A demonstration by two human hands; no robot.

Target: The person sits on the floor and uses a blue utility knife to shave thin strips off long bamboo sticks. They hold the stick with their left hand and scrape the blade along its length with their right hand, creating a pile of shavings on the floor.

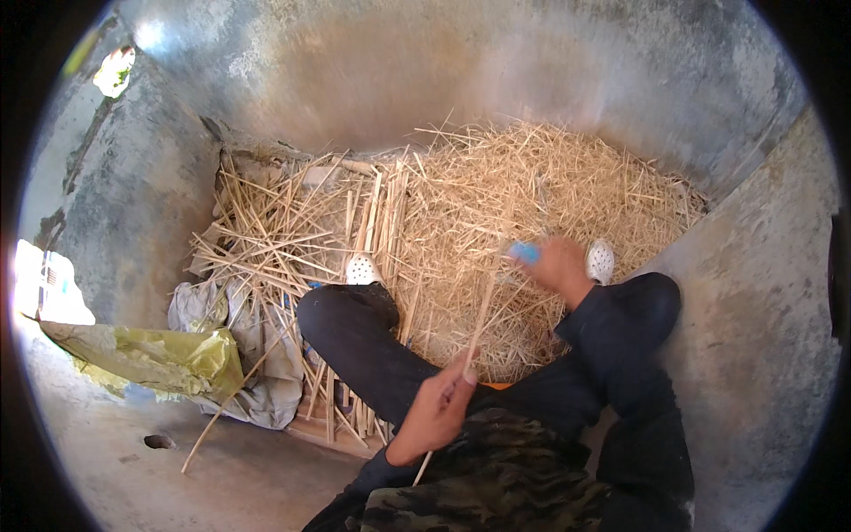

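Note:
My left hand [434, 415] is closed round a thin pale stick [483, 310] in front of my lap. Its lower end sticks out below my fist, and its upper part slants away over the shavings, smeared by motion. Beyond it, to the right, my right hand [566, 266] is closed on a small blue object [524, 253] close beside the stick's upper part. Motion blurs that hand, and the kind of blue object cannot be made out. A deep heap of straw-coloured shavings [550, 177] lies under and behind both hands.
Many loose sticks [266, 230] lie crisscrossed at the left, with straighter ones [383, 213] beside the heap. A yellow-green sack [177, 355] and grey sheeting [275, 363] sit at the lower left. Concrete walls [399, 71] close in. My white perforated shoes [600, 262] rest among the shavings.

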